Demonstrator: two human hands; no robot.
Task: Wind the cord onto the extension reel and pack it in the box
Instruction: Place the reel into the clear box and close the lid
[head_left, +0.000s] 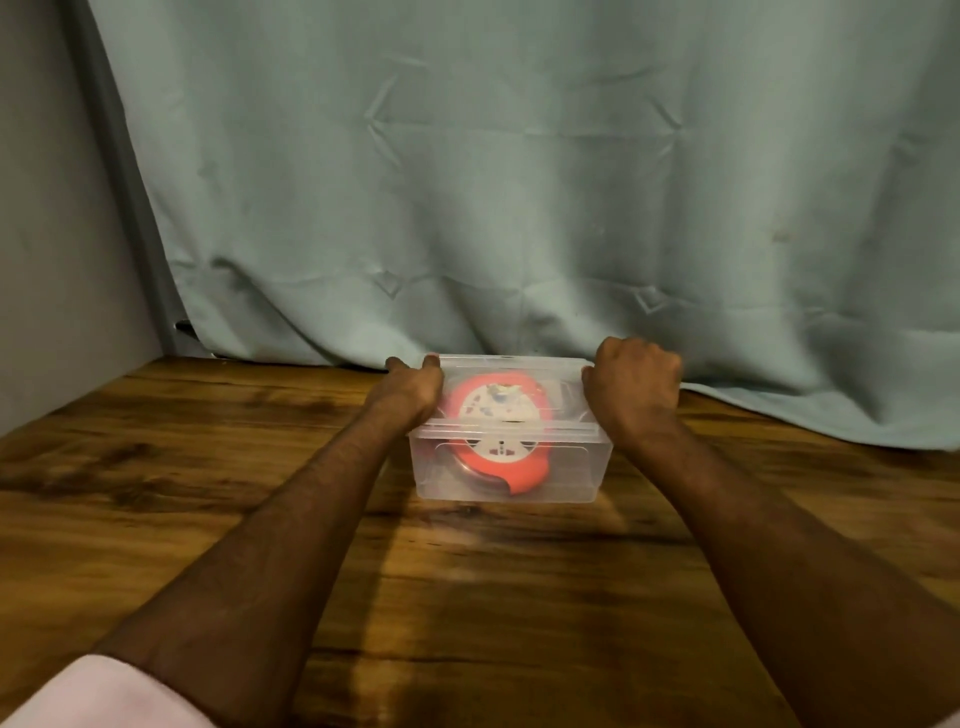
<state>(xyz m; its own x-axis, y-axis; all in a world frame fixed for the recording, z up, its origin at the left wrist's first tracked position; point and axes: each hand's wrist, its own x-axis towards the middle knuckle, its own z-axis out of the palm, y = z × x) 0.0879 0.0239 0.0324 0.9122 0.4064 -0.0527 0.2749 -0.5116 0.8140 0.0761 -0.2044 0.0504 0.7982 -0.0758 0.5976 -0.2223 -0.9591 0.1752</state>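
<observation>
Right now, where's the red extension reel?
In the head view, the red round extension reel lies inside the clear plastic box at table centre, near the pale green curtain, between the left hand and right hand gripping the box's ends.

Clear plastic box (506, 467) on wooden table (208, 493), red and white extension reel (498, 431) inside under the lid, left hand (413, 387) and right hand (631, 382) gripping its two ends, pale green curtain (519, 182) behind
</observation>
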